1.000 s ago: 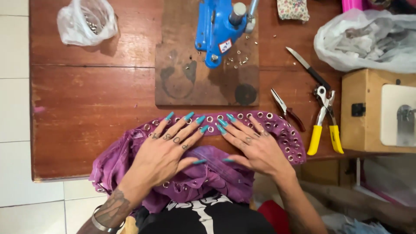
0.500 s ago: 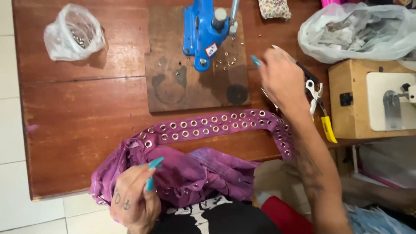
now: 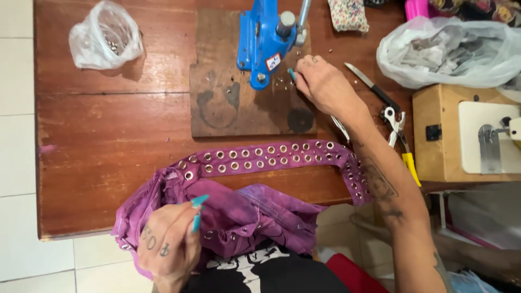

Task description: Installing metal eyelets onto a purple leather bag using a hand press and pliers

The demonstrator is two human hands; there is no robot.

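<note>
Beside blue press (image 3: 264, 40), right hand (image 3: 321, 86) pinches eyelets (image 3: 282, 82); left hand (image 3: 169, 244) grips purple garment (image 3: 244, 211).

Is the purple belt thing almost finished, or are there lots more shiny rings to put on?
Much looks done: the purple cloth strip already carries two rows of metal rings along the table. Right now the right hand reaches among loose rings beside the blue press, while the left hand rests on the bunched cloth. How much of that bunched part lacks rings can't be told.
</note>
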